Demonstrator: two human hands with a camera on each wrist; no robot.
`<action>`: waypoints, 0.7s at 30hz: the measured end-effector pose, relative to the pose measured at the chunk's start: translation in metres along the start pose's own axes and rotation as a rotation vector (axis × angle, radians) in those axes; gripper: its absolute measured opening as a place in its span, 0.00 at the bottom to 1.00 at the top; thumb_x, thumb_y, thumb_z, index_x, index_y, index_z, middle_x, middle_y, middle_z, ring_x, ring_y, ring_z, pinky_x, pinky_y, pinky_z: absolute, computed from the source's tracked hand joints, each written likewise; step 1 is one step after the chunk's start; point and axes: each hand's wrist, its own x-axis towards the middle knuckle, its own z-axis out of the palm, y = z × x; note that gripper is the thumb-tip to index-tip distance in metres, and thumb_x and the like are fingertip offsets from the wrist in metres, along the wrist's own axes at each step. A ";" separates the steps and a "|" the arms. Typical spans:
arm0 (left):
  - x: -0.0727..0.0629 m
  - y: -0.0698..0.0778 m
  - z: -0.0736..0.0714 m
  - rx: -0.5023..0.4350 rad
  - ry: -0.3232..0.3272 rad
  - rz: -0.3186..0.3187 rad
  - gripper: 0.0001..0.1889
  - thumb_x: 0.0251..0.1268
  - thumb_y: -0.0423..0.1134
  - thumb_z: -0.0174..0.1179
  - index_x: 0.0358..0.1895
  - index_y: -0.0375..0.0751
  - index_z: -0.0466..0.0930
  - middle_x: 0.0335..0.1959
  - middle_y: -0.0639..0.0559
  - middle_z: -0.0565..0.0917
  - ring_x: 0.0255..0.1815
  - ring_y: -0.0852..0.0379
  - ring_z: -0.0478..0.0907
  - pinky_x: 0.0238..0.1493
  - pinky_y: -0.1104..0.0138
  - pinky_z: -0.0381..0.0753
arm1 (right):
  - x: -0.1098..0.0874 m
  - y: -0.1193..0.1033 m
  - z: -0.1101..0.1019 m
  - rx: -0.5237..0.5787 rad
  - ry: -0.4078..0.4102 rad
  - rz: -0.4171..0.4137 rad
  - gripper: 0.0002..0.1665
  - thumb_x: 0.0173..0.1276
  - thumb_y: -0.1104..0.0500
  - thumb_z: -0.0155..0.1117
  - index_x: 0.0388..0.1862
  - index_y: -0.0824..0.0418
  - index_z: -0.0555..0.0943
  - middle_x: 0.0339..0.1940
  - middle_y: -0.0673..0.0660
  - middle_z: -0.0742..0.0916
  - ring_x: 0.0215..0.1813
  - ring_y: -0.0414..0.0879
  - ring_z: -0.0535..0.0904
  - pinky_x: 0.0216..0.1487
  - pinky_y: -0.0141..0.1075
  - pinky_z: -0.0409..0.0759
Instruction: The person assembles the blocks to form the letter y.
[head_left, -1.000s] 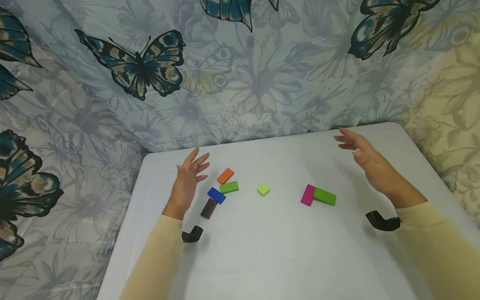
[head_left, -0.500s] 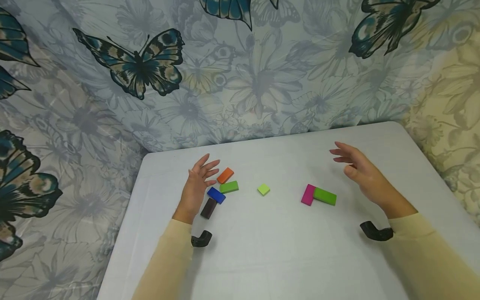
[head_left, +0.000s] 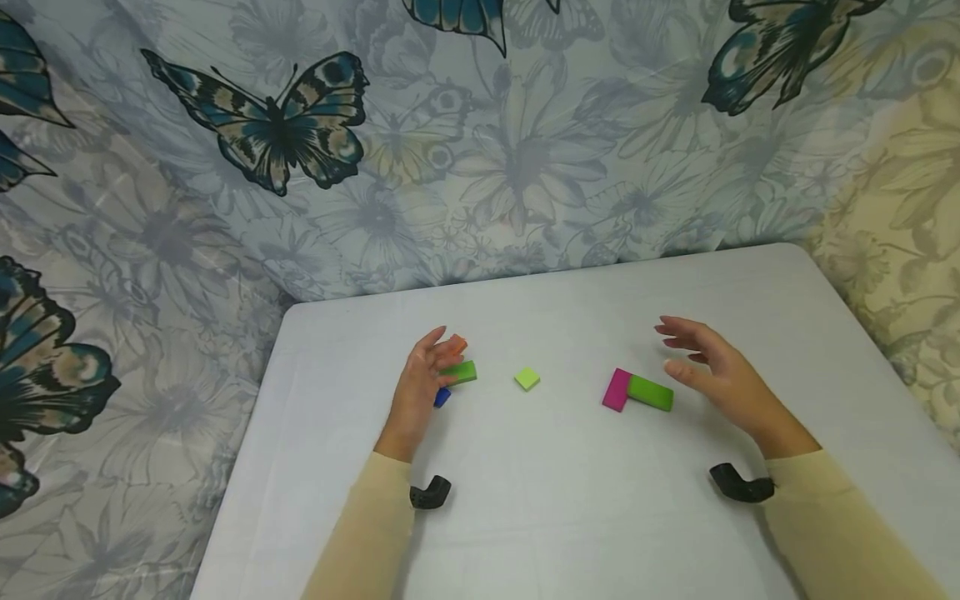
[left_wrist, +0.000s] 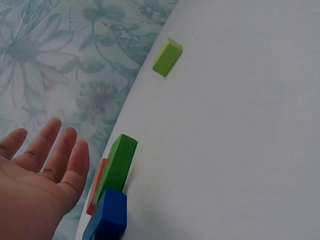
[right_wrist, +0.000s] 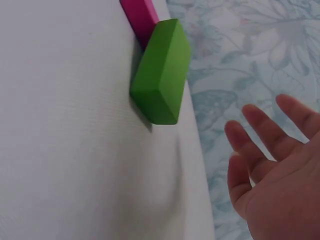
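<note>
My left hand (head_left: 418,392) hovers over the left group of blocks, fingers loosely spread, holding nothing. From the head it partly covers an orange block (head_left: 459,343), a green block (head_left: 465,372) and a blue block (head_left: 442,397). In the left wrist view, the blue block (left_wrist: 114,212) sits against the end of the green block (left_wrist: 117,165). To the right, a magenta block (head_left: 617,390) touches another green block (head_left: 650,392). My right hand (head_left: 716,379), relaxed and holding nothing, is above the table just right of that pair.
A small lime-green block (head_left: 527,379) lies alone between the two groups. All the blocks lie on a white-covered table (head_left: 555,500). Butterfly-patterned fabric (head_left: 517,167) hangs behind the far edge. Black curved pieces (head_left: 431,492) stick out at both wrists.
My left hand has moved right and nearer, over the left group, hiding the dark brown block. My right hand has come nearer and slightly left. The blocks have stayed put.
</note>
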 end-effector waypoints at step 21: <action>0.011 -0.029 0.064 0.121 -0.081 -0.069 0.45 0.80 0.67 0.57 0.86 0.40 0.59 0.77 0.40 0.73 0.78 0.35 0.67 0.74 0.42 0.68 | -0.021 0.029 0.023 0.032 0.019 0.088 0.30 0.79 0.64 0.70 0.76 0.66 0.76 0.66 0.66 0.84 0.63 0.39 0.77 0.61 0.20 0.69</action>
